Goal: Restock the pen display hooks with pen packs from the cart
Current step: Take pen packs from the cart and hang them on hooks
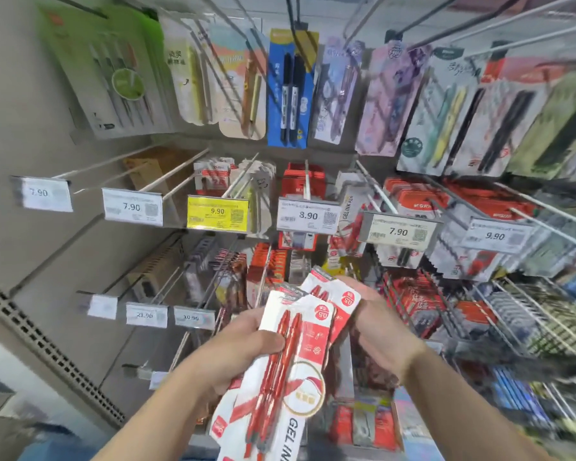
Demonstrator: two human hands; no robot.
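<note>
I hold a stack of red-and-white gel pen packs (296,357) in front of the display. My left hand (236,347) grips the stack from the left, thumb across the front pack. My right hand (376,324) curls round the upper right edge of the packs. The hooks (177,171) in the middle row at left stick out bare, with 7.90 price tags (132,207) at their tips. Matching red gel pen packs (350,224) hang further right in that row.
The top row holds hanging pen cards, among them a blue marker pack (288,91). Price tags run along the middle row, one of them yellow (217,212). Lower hooks and wire racks (529,314) at right carry more stationery. A grey perforated shelf upright (47,347) runs down the left.
</note>
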